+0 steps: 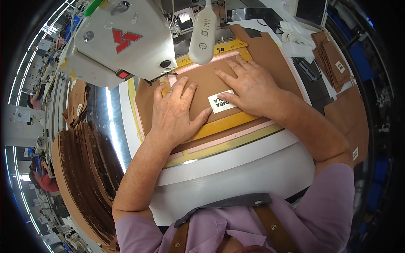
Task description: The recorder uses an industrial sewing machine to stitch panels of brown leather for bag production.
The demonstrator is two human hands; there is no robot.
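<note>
Both my palms lie on a brown leather-like panel point(202, 84) under the head of a white sewing machine point(126, 46). My left hand point(175, 107) rests with fingers spread near the machine's needle area, its thumb pointing at a white printed label point(219, 105) on the panel. Flat across the panel's right part, my right hand point(253, 86) has its fingers stretched away from me and its thumb touching the label's edge. A yellow frame point(225, 126) borders the panel, with pink strips point(232, 139) along its near side.
Stacked brown panels point(84, 164) stand at the left. More brown pieces with small labels point(348, 122) lie on the right, near a dark cutter-like tool point(308, 69) and a coil of white cord point(297, 36). A white lamp-like device point(204, 38) hangs close above the work.
</note>
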